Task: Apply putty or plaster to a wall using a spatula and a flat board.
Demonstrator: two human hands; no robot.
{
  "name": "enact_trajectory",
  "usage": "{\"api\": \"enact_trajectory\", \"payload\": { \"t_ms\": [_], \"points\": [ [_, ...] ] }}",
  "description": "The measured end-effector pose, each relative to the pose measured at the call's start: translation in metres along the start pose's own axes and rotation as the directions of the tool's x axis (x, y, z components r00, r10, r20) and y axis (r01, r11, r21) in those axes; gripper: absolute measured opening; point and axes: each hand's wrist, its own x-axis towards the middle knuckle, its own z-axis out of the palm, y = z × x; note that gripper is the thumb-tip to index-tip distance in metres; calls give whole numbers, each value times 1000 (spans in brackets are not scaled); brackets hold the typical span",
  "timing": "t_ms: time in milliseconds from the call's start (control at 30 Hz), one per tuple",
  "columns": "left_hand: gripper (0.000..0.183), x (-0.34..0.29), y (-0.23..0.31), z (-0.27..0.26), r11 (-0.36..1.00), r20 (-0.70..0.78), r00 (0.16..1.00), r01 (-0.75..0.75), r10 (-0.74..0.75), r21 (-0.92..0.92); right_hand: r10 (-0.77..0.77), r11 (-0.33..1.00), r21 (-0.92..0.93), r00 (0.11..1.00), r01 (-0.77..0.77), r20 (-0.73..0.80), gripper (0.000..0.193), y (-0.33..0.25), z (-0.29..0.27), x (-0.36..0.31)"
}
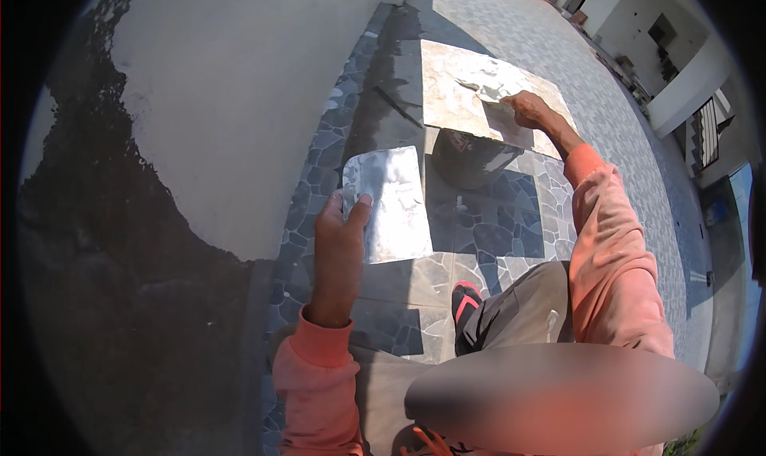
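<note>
Two-handed: grips one shiny, flat plate [395, 209] in left hand [337, 226]; curls right hand [532, 110] over one mottled board [445, 109], hold unclear.

- The camera is worn up on the head.
- It looks down and ahead at the left hand [343, 228], right hand [531, 110] and floor [618, 129].
- The hands are close; the pale pillar [691, 89] is far off.

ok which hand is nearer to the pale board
Right. The right hand is at the pale board, over its surface; the left hand is apart from it, to its left and nearer the body, holding a shiny metal plate.
</note>
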Motion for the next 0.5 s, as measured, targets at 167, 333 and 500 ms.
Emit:
{"api": "enact_trajectory", "payload": {
  "t_ms": [167,333,500],
  "points": [
    [33,-4,8,9,1000,4,1000,13,-13,-26,-14,998,-67,976,0,-219,39,17,2,-2],
    [35,-3,7,5,1000,19,1000,-8,7,23,-14,998,-59,1000,15,27,34,12,-11,1],
    [38,0,8,9,1000,38,999,6,-5,-27,-41,993,-111,992,28,-122,35,25,6,1]
  ]
}}
